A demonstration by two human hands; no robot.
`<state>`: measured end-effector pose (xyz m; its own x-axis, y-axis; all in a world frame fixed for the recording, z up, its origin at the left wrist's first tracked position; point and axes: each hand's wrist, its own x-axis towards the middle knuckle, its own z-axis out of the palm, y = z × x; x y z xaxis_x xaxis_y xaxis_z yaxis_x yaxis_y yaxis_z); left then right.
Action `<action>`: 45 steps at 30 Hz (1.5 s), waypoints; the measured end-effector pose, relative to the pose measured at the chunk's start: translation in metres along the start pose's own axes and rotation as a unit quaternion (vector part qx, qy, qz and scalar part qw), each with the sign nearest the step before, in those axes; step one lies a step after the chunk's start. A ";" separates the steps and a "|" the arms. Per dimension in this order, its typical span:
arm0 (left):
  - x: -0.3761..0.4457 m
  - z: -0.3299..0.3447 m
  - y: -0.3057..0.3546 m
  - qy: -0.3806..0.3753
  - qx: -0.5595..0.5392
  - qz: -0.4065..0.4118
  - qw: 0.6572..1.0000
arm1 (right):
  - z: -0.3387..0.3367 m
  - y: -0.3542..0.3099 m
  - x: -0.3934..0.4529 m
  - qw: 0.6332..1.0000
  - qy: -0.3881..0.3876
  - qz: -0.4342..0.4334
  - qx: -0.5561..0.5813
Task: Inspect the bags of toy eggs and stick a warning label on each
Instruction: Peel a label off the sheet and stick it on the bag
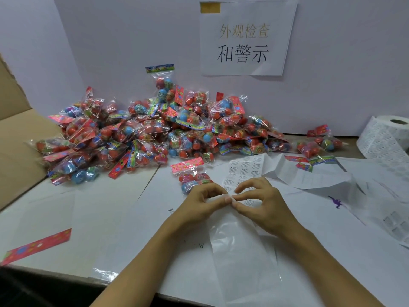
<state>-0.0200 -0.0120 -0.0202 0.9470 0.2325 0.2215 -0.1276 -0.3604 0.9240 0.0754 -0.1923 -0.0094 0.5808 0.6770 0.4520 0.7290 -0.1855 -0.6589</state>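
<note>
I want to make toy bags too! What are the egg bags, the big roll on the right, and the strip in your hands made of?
The clear, crinkly egg bags look like thin glossy plastic film: shiny glints, eggs visible through them. The big white roll of printed labels looks like matte paper. The pale, glossy backing strip pinched by the left hand and right hand is probably waxed paper or film; it reflects light.

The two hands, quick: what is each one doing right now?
Left hand: pinches the edge of the label sheet.
Right hand: pinches the same sheet edge, fingertips meeting the left's.
</note>
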 end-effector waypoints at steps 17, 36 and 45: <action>-0.001 0.000 -0.001 0.005 -0.021 -0.007 1.000 | -0.003 0.000 0.000 0.999 0.034 -0.028 -0.011; 0.000 0.000 -0.007 -0.019 -0.042 -0.021 0.999 | 0.002 0.004 0.001 0.994 0.108 -0.027 0.002; -0.004 0.002 -0.007 -0.134 -0.065 -0.072 0.986 | -0.009 0.015 0.013 0.900 0.254 0.191 0.300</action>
<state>-0.0225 -0.0124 -0.0282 0.9997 0.0195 0.0113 -0.0068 -0.2177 0.9760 0.0975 -0.1930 -0.0082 0.9488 0.2045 0.2407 0.2040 0.1851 -0.9613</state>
